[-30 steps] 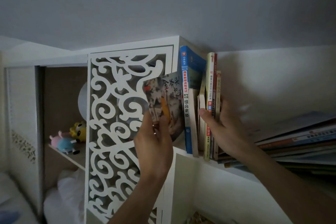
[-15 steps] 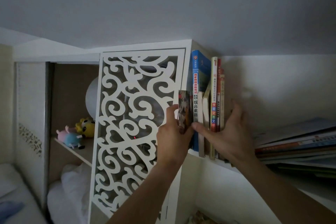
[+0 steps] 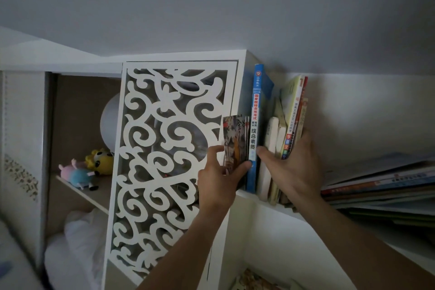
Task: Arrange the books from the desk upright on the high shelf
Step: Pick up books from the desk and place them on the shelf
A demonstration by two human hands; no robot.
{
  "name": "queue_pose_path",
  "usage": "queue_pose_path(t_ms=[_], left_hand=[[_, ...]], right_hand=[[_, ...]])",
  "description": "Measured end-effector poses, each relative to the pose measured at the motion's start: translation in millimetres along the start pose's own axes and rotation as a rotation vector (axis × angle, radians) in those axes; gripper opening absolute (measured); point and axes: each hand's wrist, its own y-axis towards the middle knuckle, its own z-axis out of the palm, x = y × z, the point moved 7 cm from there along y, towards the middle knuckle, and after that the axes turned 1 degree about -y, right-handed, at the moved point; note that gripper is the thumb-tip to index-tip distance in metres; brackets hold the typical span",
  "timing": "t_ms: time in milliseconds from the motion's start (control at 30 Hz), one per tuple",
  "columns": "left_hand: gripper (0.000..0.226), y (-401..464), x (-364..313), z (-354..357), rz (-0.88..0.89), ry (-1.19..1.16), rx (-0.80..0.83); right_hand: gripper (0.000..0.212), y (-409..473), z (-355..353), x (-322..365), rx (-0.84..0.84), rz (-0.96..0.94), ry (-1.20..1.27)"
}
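My left hand [image 3: 219,179] grips a thin picture book [image 3: 234,139] upright at the left end of the high shelf [image 3: 266,205], between the white side panel and a tall blue book [image 3: 255,129]. My right hand [image 3: 292,167] spans several upright books [image 3: 292,120] to the right of the blue one, thumb on the pale spines, fingers behind the rightmost book, which leans a little to the right. The blue book stands straight.
A stack of flat-lying books [image 3: 381,186] fills the shelf to the right. A white carved lattice panel [image 3: 169,148] stands to the left, with plush toys [image 3: 89,169] on a lower shelf behind it. The ceiling is close above.
The thin book has turned from cover-facing to spine-out and slid in beside the blue book. My right hand has stayed on the upright books, holding them to the right.
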Motion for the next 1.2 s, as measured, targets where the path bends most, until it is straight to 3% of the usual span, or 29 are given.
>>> queue_pose_path(t_ms=[67, 200, 433, 633, 800, 1000, 1100, 1200], left_hand=[[0.053, 1.0, 7.6, -2.9, -0.057, -0.076, -0.027], [0.064, 0.1, 0.0, -4.6, -0.004, 0.058, -0.049], [0.062, 0.4, -3.9, -1.8, -0.006, 0.142, -0.063], [0.064, -3.0, -32.7, 17.7, 0.262, 0.436, -0.066], [0.059, 0.2, -37.8, 31.9, 0.331, 0.594, -0.111], [0.038, -15.5, -45.4, 8.3, 0.405, 0.432, -0.11], [0.037, -48.9, -59.8, -39.9, 0.472, 0.331, -0.203], [0.041, -77.7, -59.4, -86.3, 0.421, 0.261, -0.267]], right_hand=[[0.092, 0.3, -0.2, 1.8, -0.003, -0.011, 0.006], [0.1, -0.3, 9.2, 8.3, -0.026, -0.032, -0.026], [0.085, 3.5, 8.9, -0.1, -0.015, -0.024, -0.034], [0.085, 6.4, 5.6, -4.4, 0.003, -0.028, -0.038], [0.086, 7.5, 7.8, -4.5, 0.02, -0.039, -0.016], [0.084, 8.0, 11.3, -7.5, 0.026, -0.064, -0.018], [0.083, 8.4, 16.8, -7.2, 0.026, -0.097, -0.013], [0.093, 8.2, 32.1, -1.0, 0.064, -0.083, -0.04]])
